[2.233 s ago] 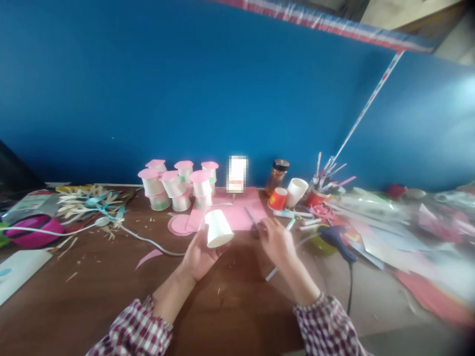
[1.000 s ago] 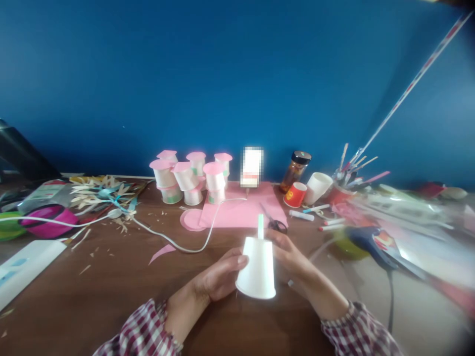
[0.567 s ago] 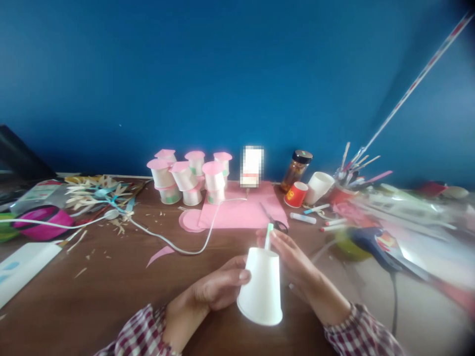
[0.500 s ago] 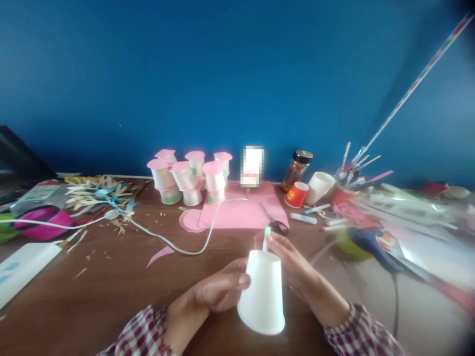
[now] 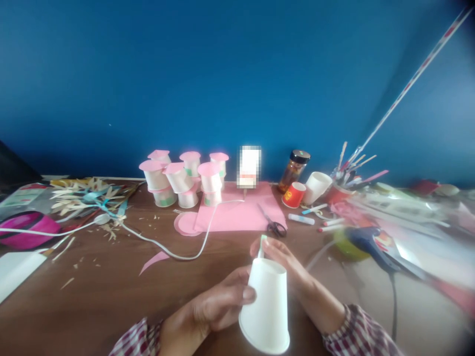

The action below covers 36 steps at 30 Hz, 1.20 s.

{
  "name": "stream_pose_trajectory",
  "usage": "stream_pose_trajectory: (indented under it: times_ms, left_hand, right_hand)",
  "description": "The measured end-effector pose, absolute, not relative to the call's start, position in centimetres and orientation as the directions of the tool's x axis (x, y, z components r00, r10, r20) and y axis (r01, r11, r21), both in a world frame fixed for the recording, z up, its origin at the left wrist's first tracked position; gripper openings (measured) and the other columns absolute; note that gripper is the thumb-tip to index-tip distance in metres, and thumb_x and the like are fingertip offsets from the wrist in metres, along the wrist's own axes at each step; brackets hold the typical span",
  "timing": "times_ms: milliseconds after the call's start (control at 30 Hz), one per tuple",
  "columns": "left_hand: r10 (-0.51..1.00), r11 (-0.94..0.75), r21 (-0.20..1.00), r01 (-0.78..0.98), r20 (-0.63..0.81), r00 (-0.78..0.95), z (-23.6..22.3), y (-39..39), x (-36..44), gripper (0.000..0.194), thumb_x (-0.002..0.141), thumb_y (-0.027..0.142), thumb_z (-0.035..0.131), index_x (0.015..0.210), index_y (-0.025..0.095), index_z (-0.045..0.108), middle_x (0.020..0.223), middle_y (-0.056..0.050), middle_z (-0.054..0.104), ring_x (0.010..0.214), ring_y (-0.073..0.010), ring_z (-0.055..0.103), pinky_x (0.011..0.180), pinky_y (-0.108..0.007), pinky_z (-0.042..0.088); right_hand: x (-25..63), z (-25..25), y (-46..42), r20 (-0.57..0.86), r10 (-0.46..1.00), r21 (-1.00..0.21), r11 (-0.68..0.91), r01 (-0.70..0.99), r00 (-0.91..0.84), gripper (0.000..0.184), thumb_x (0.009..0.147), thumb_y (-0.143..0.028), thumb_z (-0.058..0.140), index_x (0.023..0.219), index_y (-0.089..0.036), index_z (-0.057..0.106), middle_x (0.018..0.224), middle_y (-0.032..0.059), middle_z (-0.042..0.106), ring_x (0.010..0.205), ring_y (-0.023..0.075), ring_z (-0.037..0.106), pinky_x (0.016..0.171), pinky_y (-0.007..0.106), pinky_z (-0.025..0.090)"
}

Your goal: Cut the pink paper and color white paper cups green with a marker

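A white paper cup (image 5: 265, 306) is upside down, its wide rim toward me. My left hand (image 5: 217, 301) grips the cup's left side, the thumb pressed on its wall. Behind the cup's narrow base, my right hand (image 5: 284, 259) is closed around a slim white marker (image 5: 262, 245) with a green end. The marker's lower part is hidden behind the cup, so I cannot tell whether its tip touches it. Beyond my hands lie black scissors (image 5: 275, 226) on a pink paper sheet (image 5: 230, 217).
Stacked white cups with pink paper tops (image 5: 181, 178) stand at the back left. A white cable (image 5: 174, 255) crosses the table. At right are a red cup (image 5: 294, 195), a lidded jar (image 5: 295, 170), markers (image 5: 301, 218) and a blue glue gun (image 5: 371, 244). Wood strips (image 5: 89, 198) lie left.
Both hands and the cup have shifted slightly down in view. The marker now leans a little more and sits lower behind the cup. The view has turned slightly right.
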<state>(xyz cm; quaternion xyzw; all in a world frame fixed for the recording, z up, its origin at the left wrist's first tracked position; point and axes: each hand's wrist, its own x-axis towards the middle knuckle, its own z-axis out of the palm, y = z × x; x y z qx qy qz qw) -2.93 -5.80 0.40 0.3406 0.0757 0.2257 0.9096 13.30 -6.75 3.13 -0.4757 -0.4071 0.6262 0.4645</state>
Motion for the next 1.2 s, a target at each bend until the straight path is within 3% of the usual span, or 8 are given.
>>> stream_pose_trajectory:
  times_ms: [567, 733, 800, 867, 933, 1000, 1100, 1200]
  left_hand:
    - [0.434, 0.687, 0.636, -0.351, 0.027, 0.9, 0.0, -5.4, -3.0, 0.058, 0.064, 0.033, 0.071, 0.115, 0.009, 0.06, 0.094, -0.014, 0.064, 0.075, -0.0181, 0.058, 0.069, -0.027, 0.044]
    - [0.283, 0.721, 0.652, -0.233, 0.03, 0.959, -0.3, -6.9, -3.1, 0.055, 0.055, 0.028, 0.078, 0.107, 0.013, 0.066, 0.09, -0.011, 0.068, 0.074, -0.0214, 0.062, 0.064, -0.027, 0.043]
    - [0.234, 0.719, 0.668, -0.191, 0.027, 0.972, -0.3, -7.3, -3.1, 0.051, 0.054, 0.027, 0.078, 0.103, 0.013, 0.068, 0.089, -0.011, 0.068, 0.076, -0.0223, 0.062, 0.064, -0.026, 0.043]
    - [0.252, 0.72, 0.662, -0.21, 0.034, 0.967, -0.3, -7.1, -3.1, 0.052, 0.056, 0.029, 0.077, 0.105, 0.013, 0.068, 0.089, -0.01, 0.068, 0.077, -0.0218, 0.062, 0.067, -0.027, 0.043]
    - [0.293, 0.715, 0.651, -0.256, 0.053, 0.955, -0.1, -6.7, -3.3, 0.056, 0.058, 0.03, 0.075, 0.11, 0.012, 0.065, 0.093, -0.011, 0.068, 0.079, -0.0213, 0.062, 0.071, -0.027, 0.044]
    - [0.341, 0.694, 0.653, -0.302, 0.072, 0.938, 0.2, -6.0, -3.6, 0.059, 0.061, 0.032, 0.074, 0.115, 0.011, 0.062, 0.099, -0.013, 0.067, 0.084, -0.022, 0.062, 0.075, -0.028, 0.045]
    - [0.449, 0.629, 0.672, -0.391, 0.096, 0.888, 0.5, -5.0, -4.3, 0.058, 0.067, 0.032, 0.073, 0.12, 0.015, 0.06, 0.109, -0.014, 0.065, 0.096, -0.0256, 0.061, 0.081, -0.033, 0.046]
    - [0.531, 0.578, 0.676, -0.457, 0.113, 0.84, 0.5, -4.1, -4.7, 0.053, 0.07, 0.032, 0.073, 0.12, 0.018, 0.061, 0.11, -0.013, 0.066, 0.098, -0.0267, 0.062, 0.083, -0.037, 0.047]
  right_hand:
    - [12.0, 2.5, -7.2, -0.158, 0.981, -0.959, -0.127, -0.254, 0.109, 0.036, 0.081, -0.05, 0.06, 0.068, -0.016, 0.061, 0.049, -0.0033, 0.049, 0.041, 0.0089, 0.043, 0.04, 0.021, 0.032]
    - [15.6, 1.9, -4.6, 0.055, 0.928, -0.915, 0.194, -0.353, 0.368, 0.036, 0.074, -0.058, 0.061, 0.068, -0.022, 0.058, 0.067, -0.0021, 0.058, 0.062, 0.0127, 0.055, 0.06, 0.025, 0.046]
    - [18.0, 1.7, -3.7, 0.115, 0.906, -0.948, 0.222, -0.226, 0.408, 0.034, 0.077, -0.055, 0.059, 0.073, -0.022, 0.059, 0.074, -0.0001, 0.06, 0.071, 0.0153, 0.058, 0.068, 0.029, 0.047]
    - [20.1, 1.6, -3.3, 0.234, 0.873, -0.969, 0.172, 0.179, 0.428, 0.037, 0.083, -0.054, 0.052, 0.071, -0.02, 0.059, 0.073, 0.0025, 0.062, 0.068, 0.017, 0.058, 0.066, 0.03, 0.045]
    - [21.7, 1.8, -3.4, 0.348, 0.885, -0.722, 0.042, 0.69, 0.31, 0.035, 0.083, -0.048, 0.055, 0.066, -0.018, 0.059, 0.069, 0.0041, 0.061, 0.068, 0.0195, 0.057, 0.066, 0.031, 0.043]
    - [22.8, 2.0, -3.6, 0.353, 0.905, -0.353, -0.105, 0.93, 0.237, 0.027, 0.085, -0.042, 0.052, 0.075, -0.02, 0.063, 0.074, 0.0067, 0.064, 0.073, 0.0234, 0.059, 0.066, 0.033, 0.042]
    - [24.0, 2.1, -3.8, 0.162, 0.922, -0.038, -0.351, 0.936, 0.352, 0.024, 0.086, -0.038, 0.049, 0.092, -0.022, 0.066, 0.08, 0.0103, 0.067, 0.072, 0.0278, 0.063, 0.06, 0.035, 0.042]
    - [24.8, 1.9, -3.6, 0.054, 0.901, 0.04, -0.433, 0.9, 0.431, 0.029, 0.084, -0.043, 0.052, 0.095, -0.02, 0.065, 0.079, 0.0128, 0.068, 0.075, 0.0316, 0.065, 0.06, 0.037, 0.044]
